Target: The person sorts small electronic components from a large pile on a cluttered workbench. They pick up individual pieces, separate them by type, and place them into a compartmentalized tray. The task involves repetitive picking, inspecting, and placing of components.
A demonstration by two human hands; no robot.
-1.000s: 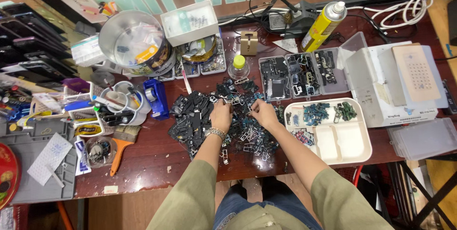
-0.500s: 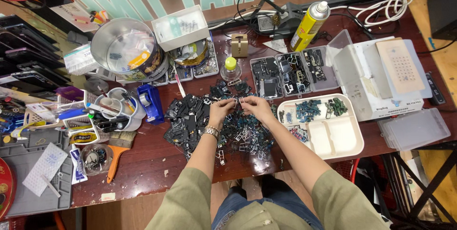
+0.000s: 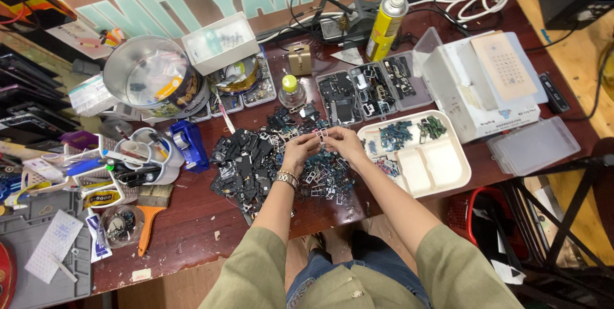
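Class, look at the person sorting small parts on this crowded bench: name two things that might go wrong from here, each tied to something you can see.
1. The pile of small dark parts spreads toward the table's front edge; pieces may be knocked to the floor as the left hand and right hand work above it.

2. Both hands pinch one small frame piece between them; if the grip slips, it could drop back into the pile and get lost among look-alikes.

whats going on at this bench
A person sits at a cluttered wooden table, both hands over a pile of small dark parts. The left hand and right hand pinch a small metal frame piece between them. A white compartment tray with sorted bluish parts sits beside the right hand.
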